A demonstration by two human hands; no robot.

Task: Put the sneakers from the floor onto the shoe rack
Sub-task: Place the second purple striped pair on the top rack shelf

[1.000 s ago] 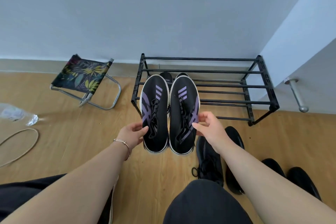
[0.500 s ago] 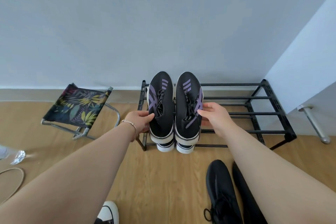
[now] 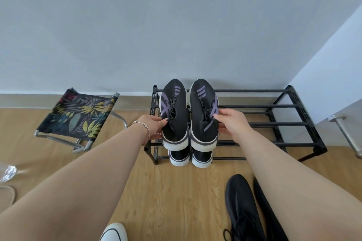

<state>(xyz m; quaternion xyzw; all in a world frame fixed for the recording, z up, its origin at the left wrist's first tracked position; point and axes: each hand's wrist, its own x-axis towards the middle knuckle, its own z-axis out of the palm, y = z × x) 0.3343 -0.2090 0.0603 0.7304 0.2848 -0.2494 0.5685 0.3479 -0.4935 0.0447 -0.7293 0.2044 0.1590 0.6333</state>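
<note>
Two black sneakers with purple stripes and white soles lie side by side on the top tier of the black shoe rack (image 3: pixel 254 106), at its left end, toes toward the wall. My left hand (image 3: pixel 151 125) grips the outer side of the left sneaker (image 3: pixel 174 111). The right sneaker (image 3: pixel 202 111) is held at its outer side by my right hand (image 3: pixel 230 123). Below them, on the lower tier, the heels of another black and white pair (image 3: pixel 190 157) stick out. A black sneaker (image 3: pixel 242 207) lies on the wooden floor at the lower right, with a second one partly hidden behind my right arm.
A folding stool (image 3: pixel 78 117) with a leaf-print seat stands left of the rack. A white shoe toe (image 3: pixel 114 233) shows at the bottom edge. A clear plastic bottle (image 3: pixel 7 172) and a rope loop lie at the far left. A metal door handle (image 3: pixel 350 139) sticks out at the right.
Both hands carried the purple-striped pair forward from above the floor onto the rack's top tier. The view moved closer to the rack.
</note>
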